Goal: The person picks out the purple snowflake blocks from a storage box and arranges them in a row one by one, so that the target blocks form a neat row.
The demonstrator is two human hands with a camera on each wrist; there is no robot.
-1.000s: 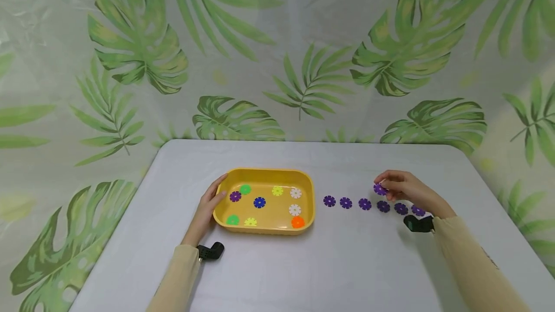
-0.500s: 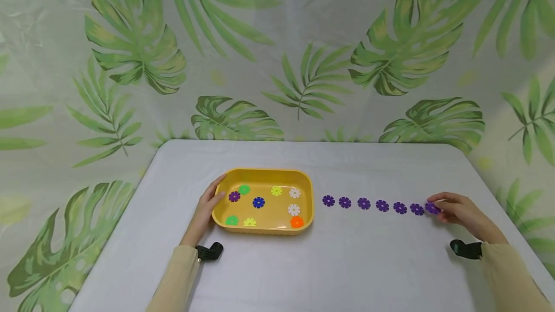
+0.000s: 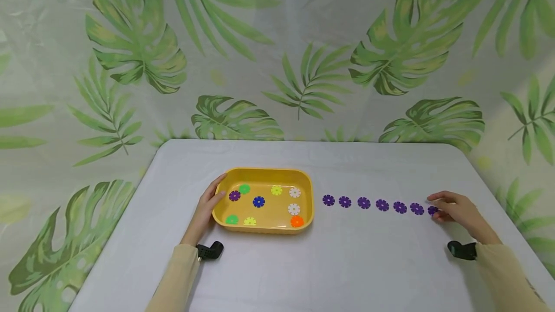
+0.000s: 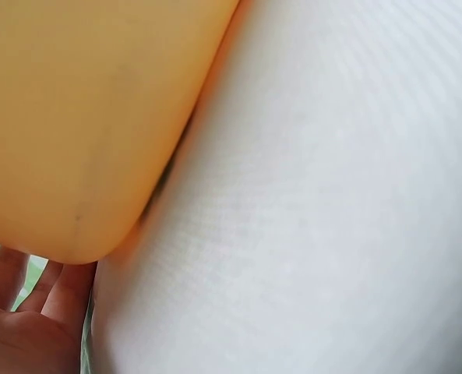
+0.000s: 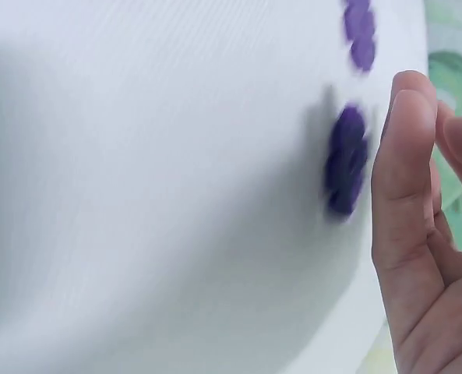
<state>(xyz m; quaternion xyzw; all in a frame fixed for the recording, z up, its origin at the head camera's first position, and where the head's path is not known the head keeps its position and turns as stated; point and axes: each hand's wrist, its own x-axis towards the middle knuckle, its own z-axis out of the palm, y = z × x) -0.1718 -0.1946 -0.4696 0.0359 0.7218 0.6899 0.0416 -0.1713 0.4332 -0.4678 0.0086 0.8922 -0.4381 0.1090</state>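
Observation:
My left hand holds the left side of a yellow plastic tray, its thumb at the rim. In the left wrist view, its fingers lie against the tray's outer wall. At the right, my right hand hovers over the last purple snowflake disc of a row, partly covering it in the head view. The right wrist view shows that disc flat on the table, apart from the fingers, which hold nothing.
Several purple discs run in a spaced row rightward from the tray. Inside the tray lie a blue disc, an orange disc, a purple disc, and green, yellow and white ones. A leaf-patterned cloth hangs behind the white table.
My right hand has carried a purple disc rightward, set it down at the row's right end and let go. The left hand has stayed at the tray.

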